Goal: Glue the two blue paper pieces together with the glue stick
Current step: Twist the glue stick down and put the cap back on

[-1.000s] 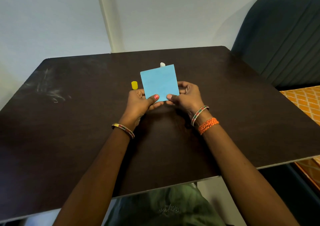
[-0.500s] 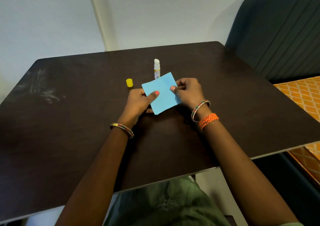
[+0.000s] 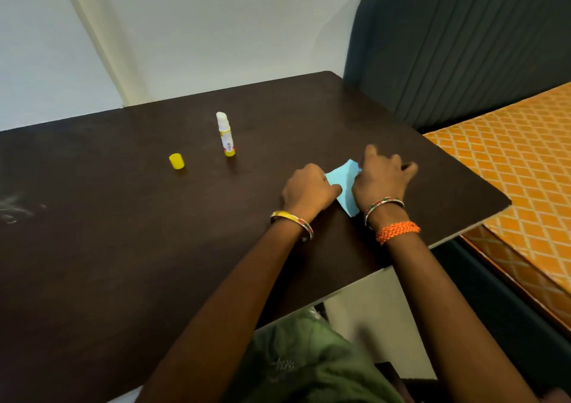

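The blue paper (image 3: 345, 183) has come down from where both hands held it up a second ago, face toward the camera; now it lies low on the dark table (image 3: 123, 248), near the right edge, and only a slanted strip of it shows between the hands. The left hand (image 3: 307, 191) rests on its left part with the fingers curled under, so the exact hold cannot be told, though it touches the sheet. The right hand (image 3: 381, 178) covers the right part, its fingers spread and blurred with motion, apparently pressing or smoothing rather than pinching. Only one blue sheet can be made out; whether two pieces lie stacked there is hidden.

The glue stick (image 3: 225, 133) stands upright and uncapped, well apart to the left, with its yellow cap (image 3: 176, 161) beside it. Neither hand is near them.

This reads as the pressing stage: the gluing looks already done, with the pieces being flattened together on the table.
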